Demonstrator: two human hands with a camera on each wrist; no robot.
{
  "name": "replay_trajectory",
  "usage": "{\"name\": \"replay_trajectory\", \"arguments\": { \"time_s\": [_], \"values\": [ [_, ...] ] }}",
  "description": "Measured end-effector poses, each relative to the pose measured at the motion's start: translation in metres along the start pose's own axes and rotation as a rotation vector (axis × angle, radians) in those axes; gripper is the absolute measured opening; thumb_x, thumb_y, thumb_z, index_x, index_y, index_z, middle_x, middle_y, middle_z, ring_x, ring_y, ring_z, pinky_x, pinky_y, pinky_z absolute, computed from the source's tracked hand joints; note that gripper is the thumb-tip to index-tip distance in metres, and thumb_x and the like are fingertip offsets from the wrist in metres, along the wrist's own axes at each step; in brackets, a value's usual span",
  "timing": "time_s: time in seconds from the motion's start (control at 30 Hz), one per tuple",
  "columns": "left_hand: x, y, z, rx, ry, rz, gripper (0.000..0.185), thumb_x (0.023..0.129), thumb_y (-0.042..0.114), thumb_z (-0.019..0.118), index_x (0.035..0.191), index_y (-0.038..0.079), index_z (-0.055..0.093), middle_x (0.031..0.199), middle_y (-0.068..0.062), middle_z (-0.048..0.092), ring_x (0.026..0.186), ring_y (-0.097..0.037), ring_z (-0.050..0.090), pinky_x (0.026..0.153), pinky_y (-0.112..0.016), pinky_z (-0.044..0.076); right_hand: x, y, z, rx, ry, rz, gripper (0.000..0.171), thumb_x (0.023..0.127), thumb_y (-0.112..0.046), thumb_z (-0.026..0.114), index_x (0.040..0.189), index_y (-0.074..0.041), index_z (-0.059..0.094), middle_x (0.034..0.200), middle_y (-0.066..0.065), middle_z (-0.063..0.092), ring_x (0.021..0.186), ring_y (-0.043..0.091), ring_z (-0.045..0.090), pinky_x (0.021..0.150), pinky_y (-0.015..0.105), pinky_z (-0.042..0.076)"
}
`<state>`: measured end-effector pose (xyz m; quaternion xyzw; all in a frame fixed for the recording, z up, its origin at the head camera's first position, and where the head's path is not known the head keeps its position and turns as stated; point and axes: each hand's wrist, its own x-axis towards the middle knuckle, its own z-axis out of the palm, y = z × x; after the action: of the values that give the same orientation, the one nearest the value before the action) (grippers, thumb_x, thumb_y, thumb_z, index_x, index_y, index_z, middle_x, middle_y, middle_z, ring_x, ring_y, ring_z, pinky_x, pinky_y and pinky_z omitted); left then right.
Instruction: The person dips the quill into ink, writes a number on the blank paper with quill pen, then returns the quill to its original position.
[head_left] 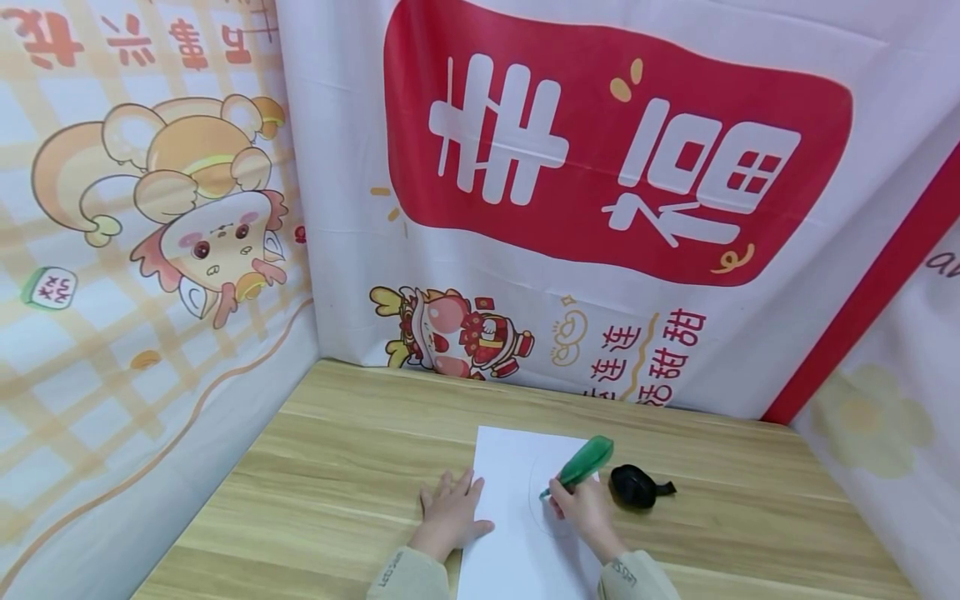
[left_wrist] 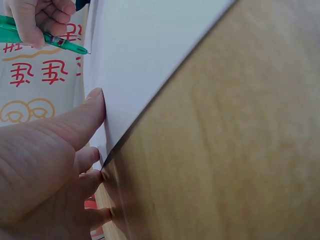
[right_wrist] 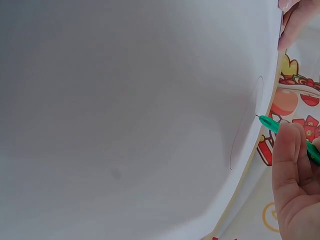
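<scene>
1. Right hand (head_left: 585, 508) grips a green pen (head_left: 581, 465), tip on the white paper sheet (head_left: 510, 500).
2. Left hand (head_left: 450, 512), fingers flat, presses the sheet's left edge.
3. Black object (head_left: 636, 486) lies just right; bare wooden table (head_left: 337, 467) spreads left.

The worktop (head_left: 337, 467) was matt wood-grain, the sheet (head_left: 510, 500) smooth white paper, the pen (head_left: 581, 467) glossy translucent green plastic, and the backdrop (head_left: 360, 250) creased printed cloth.

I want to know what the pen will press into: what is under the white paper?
The white paper lies flat on the wooden table, whose grain shows all around it. Whatever sits directly beneath the sheet is covered; no bump shows through.
</scene>
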<state>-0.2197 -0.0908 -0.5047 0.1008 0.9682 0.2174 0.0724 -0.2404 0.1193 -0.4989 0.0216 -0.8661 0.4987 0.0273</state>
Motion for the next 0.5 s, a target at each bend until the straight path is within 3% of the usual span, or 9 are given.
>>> {"name": "replay_trajectory", "arguments": {
  "time_s": [0.5],
  "values": [
    [0.0004,0.0001,-0.0003,0.000,-0.005,0.003,0.068,0.081,0.041,0.065,0.135,0.005,0.045,0.144,-0.017,0.031,0.131,-0.048,0.017,0.095,-0.073,0.005,-0.0034,0.0004,0.0034,-0.010,-0.021,-0.044,0.007,0.087,-0.003,0.054,0.082,0.000,0.057,0.061,0.002,0.057,0.053,0.015,0.055,0.049,0.024,0.049]
  ]
}}
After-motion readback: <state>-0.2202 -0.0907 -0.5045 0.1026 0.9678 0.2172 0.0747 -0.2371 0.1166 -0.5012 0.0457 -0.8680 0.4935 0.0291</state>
